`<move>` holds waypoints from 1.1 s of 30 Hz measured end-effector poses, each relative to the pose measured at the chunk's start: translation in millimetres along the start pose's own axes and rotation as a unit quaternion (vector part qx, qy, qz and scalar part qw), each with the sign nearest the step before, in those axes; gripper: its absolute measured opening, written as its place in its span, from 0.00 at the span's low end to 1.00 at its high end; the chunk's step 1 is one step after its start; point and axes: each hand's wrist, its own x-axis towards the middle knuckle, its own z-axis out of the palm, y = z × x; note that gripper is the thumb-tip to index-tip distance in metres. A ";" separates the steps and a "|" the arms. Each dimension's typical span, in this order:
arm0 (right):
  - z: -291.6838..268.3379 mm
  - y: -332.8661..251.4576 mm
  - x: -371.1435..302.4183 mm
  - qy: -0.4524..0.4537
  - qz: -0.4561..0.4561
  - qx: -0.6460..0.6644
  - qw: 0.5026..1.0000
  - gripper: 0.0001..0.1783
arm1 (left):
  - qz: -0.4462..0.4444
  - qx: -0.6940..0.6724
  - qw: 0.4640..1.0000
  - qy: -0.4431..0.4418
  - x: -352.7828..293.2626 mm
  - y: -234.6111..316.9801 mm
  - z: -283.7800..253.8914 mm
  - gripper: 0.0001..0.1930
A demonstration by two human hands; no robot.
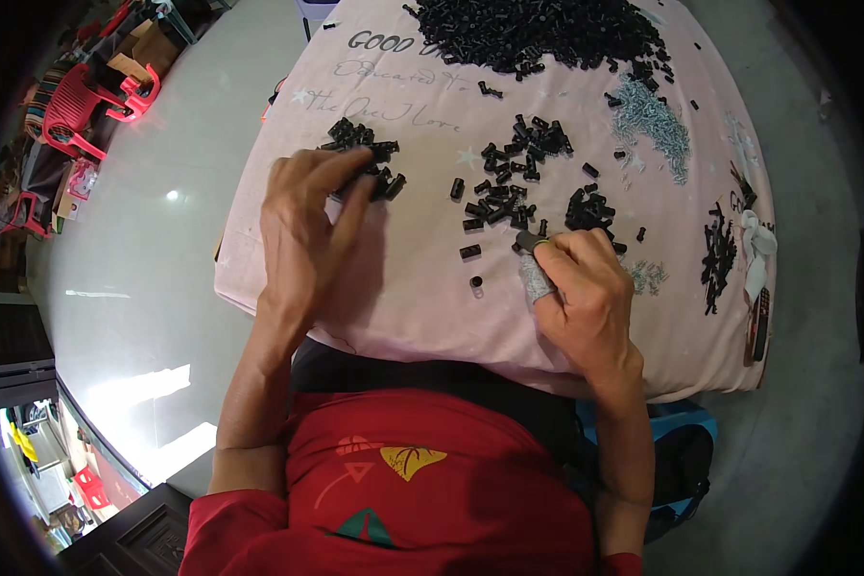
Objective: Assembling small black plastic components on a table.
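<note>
My left hand [302,216] hovers at a heap of small black cylindrical plastic parts [350,134] on the left of the table. Its thumb and forefinger are apart at the heap's edge, and I see nothing between them. My right hand [586,298] is closed on a small dark tool [528,240] with a yellow-green band; most of it is hidden in the fist. A whitish wrapping [536,278] shows by the right thumb. Loose black parts [499,204] lie between the hands, and another cluster [588,208] sits just beyond the right fist.
A large mound of black parts [538,34] covers the table's far side. Small silvery screws [651,125] lie at right, near thin black pieces [718,254] and a white cloth [758,252]. The pink tablecloth [413,298] drapes over the edge. Red plastic chairs [72,110] stand far left.
</note>
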 end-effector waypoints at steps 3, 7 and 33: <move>-4.8 4.1 -9.0 0.016 0.023 -0.010 1.000 0.13 | -0.012 -0.179 0.957 -0.227 -4.5 21.2 -9.9 0.13; -13.9 17.6 -21.2 0.037 0.071 -0.003 0.997 0.12 | 0.079 -0.146 0.938 -0.303 -17.6 45.7 14.7 0.13; -33.7 7.6 -25.9 -0.020 0.068 -0.003 0.997 0.14 | 0.071 -0.202 0.960 -0.180 -27.9 56.4 51.0 0.09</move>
